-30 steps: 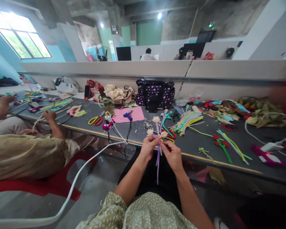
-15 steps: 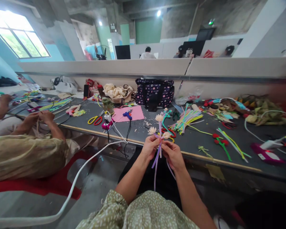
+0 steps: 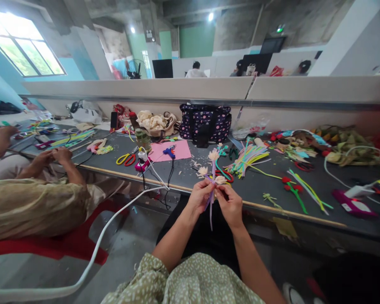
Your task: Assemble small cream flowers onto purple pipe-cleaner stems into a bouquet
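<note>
Between my two hands is a pipe-cleaner flower sprig (image 3: 213,165), with cream blossoms at its top and sides and purple stems. My left hand (image 3: 200,195) pinches its stems from the left, just under the blossoms. Against it from the right, the fingertips of my right hand (image 3: 229,203) are closed at the same crossing point. One purple strand (image 3: 211,217) hangs below the fingers. Just beyond the sprig lie red-handled scissors (image 3: 225,174), partly hidden by it, and a teal pipe cleaner (image 3: 220,158).
A bundle of coloured pipe cleaners (image 3: 248,158) lies to the right, near a red and green pipe-cleaner piece (image 3: 294,192). Left are a blue glue gun (image 3: 169,153) on pink paper (image 3: 183,148) and yellow-and-red scissors (image 3: 126,159). A white cable (image 3: 106,232) crosses the foreground. A co-worker (image 3: 34,207) sits left.
The purple strands below my hands have shifted: one long strand hangs nearer the middle, and the strand that hung by my right wrist no longer shows. My right hand has turned slightly.
</note>
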Motion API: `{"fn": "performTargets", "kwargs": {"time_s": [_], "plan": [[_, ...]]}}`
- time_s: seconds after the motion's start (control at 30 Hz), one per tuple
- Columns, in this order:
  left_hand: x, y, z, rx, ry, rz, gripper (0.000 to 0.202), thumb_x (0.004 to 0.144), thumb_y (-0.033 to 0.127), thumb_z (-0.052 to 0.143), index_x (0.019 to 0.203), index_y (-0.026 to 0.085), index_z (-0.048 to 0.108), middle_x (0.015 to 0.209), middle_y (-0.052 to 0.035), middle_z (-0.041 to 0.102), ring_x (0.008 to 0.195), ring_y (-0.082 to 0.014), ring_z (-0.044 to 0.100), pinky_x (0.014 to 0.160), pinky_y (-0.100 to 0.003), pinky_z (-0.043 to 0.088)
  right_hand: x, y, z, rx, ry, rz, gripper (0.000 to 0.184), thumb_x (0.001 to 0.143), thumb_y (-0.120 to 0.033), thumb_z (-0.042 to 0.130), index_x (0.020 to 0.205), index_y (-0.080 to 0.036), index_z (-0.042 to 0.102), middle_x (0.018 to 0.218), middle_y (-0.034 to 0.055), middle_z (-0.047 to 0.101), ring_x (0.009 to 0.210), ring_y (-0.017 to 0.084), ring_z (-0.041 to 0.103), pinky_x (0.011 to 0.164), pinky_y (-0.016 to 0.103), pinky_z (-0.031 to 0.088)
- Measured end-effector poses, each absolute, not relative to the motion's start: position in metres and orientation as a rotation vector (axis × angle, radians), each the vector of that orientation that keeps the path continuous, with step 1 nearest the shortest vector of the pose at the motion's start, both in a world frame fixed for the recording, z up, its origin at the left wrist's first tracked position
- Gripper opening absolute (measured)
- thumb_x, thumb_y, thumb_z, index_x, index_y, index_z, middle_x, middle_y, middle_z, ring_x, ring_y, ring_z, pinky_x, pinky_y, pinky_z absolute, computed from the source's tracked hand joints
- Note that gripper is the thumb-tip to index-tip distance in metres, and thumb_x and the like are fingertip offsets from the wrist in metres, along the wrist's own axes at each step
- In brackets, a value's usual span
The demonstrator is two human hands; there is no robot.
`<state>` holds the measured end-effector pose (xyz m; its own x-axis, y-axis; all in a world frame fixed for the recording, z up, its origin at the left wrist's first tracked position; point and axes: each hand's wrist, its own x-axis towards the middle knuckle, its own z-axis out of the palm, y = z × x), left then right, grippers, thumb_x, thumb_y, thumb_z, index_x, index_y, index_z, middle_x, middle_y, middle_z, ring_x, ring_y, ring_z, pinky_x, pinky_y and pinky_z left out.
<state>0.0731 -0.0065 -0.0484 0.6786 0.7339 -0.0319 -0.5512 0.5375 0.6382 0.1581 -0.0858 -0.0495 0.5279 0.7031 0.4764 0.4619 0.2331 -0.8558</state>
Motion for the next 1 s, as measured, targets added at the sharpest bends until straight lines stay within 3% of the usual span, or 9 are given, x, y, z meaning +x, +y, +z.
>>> {"fn": "performTargets", "kwargs": {"time_s": [0.13,0.23,0.4,0.63,0.87,1.0], "plan": [[0.071,-0.005,-0.047,0.610,0.336,0.707,0.031,0.048,0.022,0.087,0.064,0.011,0.063,0.062,0.0003,0.060,0.050,-0.0048,0.049,0.054,-0.019,0.039,0.161,-0.085,-0.049,-1.273,-0.964,0.585,0.022,0.079,-0.040,0.063,0.083,-0.019,0.067,0.070,-0.0007,0.061,0.057,0.012,0.051,0.055,0.024,0.041],[0.070,-0.004,-0.050,0.608,0.322,0.628,0.033,0.047,0.023,0.088,0.066,0.010,0.064,0.060,0.0005,0.058,0.048,-0.0045,0.049,0.051,-0.018,0.038,0.161,-0.085,-0.049,-1.131,-0.806,0.836,0.025,0.073,-0.042,0.069,0.079,-0.018,0.065,0.054,-0.0051,0.048,0.041,0.006,0.032,0.040,0.021,0.024],[0.071,-0.003,-0.053,0.601,0.308,0.589,0.034,0.049,0.023,0.087,0.070,0.009,0.064,0.061,-0.0004,0.059,0.052,-0.0067,0.054,0.054,-0.019,0.042,0.156,-0.081,-0.049,-1.012,-0.696,0.940,0.025,0.071,-0.039,0.072,0.070,-0.017,0.059,0.051,-0.0077,0.038,0.041,0.003,0.025,0.040,0.019,0.018],[0.078,-0.011,-0.053,0.736,0.438,0.827,0.031,0.058,0.030,0.083,0.076,0.011,0.066,0.064,0.0001,0.062,0.053,-0.0063,0.053,0.056,-0.019,0.043,0.157,-0.080,-0.056,-1.338,-0.836,0.456,0.023,0.078,-0.038,0.063,0.084,-0.016,0.064,0.072,0.0002,0.062,0.059,0.011,0.052,0.057,0.023,0.042],[0.076,-0.014,-0.054,1.026,0.548,1.026,0.025,0.064,0.034,0.077,0.072,0.011,0.071,0.065,-0.0017,0.064,0.060,-0.0093,0.053,0.063,-0.022,0.041,0.159,-0.083,-0.057,-1.598,-1.237,-0.267,0.013,0.086,-0.026,0.051,0.084,-0.018,0.060,0.081,0.0046,0.062,0.074,0.016,0.058,0.069,0.027,0.046],[0.074,-0.011,-0.056,1.056,0.554,1.039,0.028,0.063,0.038,0.078,0.070,0.012,0.072,0.063,-0.0017,0.064,0.059,-0.0102,0.052,0.062,-0.023,0.040,0.155,-0.081,-0.056,-1.664,-1.365,-0.505,0.014,0.090,-0.020,0.046,0.086,-0.018,0.059,0.079,0.0052,0.061,0.076,0.016,0.058,0.069,0.025,0.044]]}}
